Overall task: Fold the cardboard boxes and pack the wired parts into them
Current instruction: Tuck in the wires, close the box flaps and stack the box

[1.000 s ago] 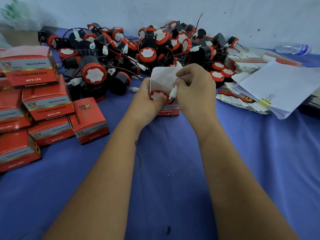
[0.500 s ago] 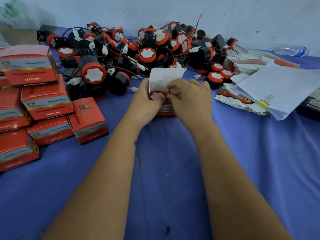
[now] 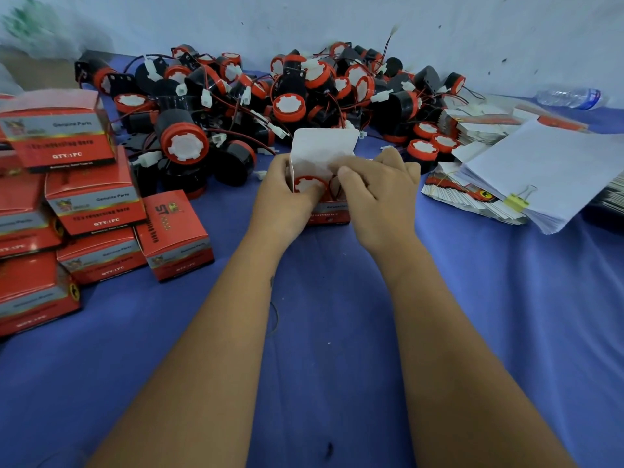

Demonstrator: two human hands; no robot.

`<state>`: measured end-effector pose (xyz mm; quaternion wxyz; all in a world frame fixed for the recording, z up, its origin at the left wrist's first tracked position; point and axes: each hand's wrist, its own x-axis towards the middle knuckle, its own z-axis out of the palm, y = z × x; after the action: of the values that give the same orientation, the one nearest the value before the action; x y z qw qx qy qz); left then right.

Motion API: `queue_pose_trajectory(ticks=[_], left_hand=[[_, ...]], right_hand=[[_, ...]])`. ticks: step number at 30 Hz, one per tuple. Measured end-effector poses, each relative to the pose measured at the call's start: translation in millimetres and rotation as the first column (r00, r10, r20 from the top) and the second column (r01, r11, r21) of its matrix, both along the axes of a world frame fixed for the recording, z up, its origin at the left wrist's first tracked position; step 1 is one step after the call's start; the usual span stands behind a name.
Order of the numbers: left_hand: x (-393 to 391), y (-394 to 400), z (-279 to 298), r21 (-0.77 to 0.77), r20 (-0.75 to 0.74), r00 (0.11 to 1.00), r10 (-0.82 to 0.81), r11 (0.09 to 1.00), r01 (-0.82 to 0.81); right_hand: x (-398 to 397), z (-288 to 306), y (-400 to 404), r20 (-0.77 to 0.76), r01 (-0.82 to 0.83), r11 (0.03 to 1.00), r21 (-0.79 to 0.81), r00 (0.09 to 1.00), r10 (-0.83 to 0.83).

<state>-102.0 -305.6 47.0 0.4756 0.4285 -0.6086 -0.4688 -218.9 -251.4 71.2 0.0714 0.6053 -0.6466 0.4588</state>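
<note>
— Since a moment ago, what has moved?
— Only the right hand: it has dropped lower over the open carton's mouth, fingers curled, thumb pinching a white side flap.
— Start from the left, then.
— Glossy red closed boxes lie stacked at the left edge of the blue cloth tabletop. Behind them sprawls a pile of round black wired parts with red rims, white caps and thin red and black leads.
— And the middle?
— The left hand grips the open box by its left wall. One wired part sits inside, its red-rimmed face up, the white lid flap upright behind it.
— Right side?
— Flat unfolded cartons, a sheaf of white paper held by a yellow binder clip, and a clear plastic bottle lying down.
</note>
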Motion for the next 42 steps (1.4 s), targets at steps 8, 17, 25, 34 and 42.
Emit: queue_pose_trajectory(ticks=[8, 17, 25, 34, 42], left_hand=[[-6.0, 7.8, 5.0, 0.027, 0.012, 1.000, 0.022, 0.999, -0.022], [-6.1, 2.5, 1.1, 0.023, 0.024, 0.999, 0.028, 0.999, -0.029], [-5.8, 1.0, 0.2, 0.004, 0.030, 0.999, 0.024, 1.000, -0.024], [-1.8, 2.0, 3.0, 0.025, 0.036, 0.996, -0.086, 0.996, 0.085], [9.2, -0.3, 16.8, 0.230, -0.432, 0.895, -0.114, 0.945, 0.231]], right_hand=[[3.3, -2.3, 1.4, -0.022, -0.082, 0.997, 0.005, 0.996, 0.082], [9.2, -1.0, -1.2, 0.546, 0.035, 0.948, -0.315, 0.824, 0.151], [-9.7, -13.3, -14.1, 0.843, -0.162, 0.980, 0.112, 0.538, -0.007], [-1.4, -13.3, -10.7, 0.713, -0.313, 0.938, 0.146, 0.691, 0.120], [-1.2, -11.6, -9.7, 0.715, -0.313, 0.940, 0.137, 0.688, 0.125]])
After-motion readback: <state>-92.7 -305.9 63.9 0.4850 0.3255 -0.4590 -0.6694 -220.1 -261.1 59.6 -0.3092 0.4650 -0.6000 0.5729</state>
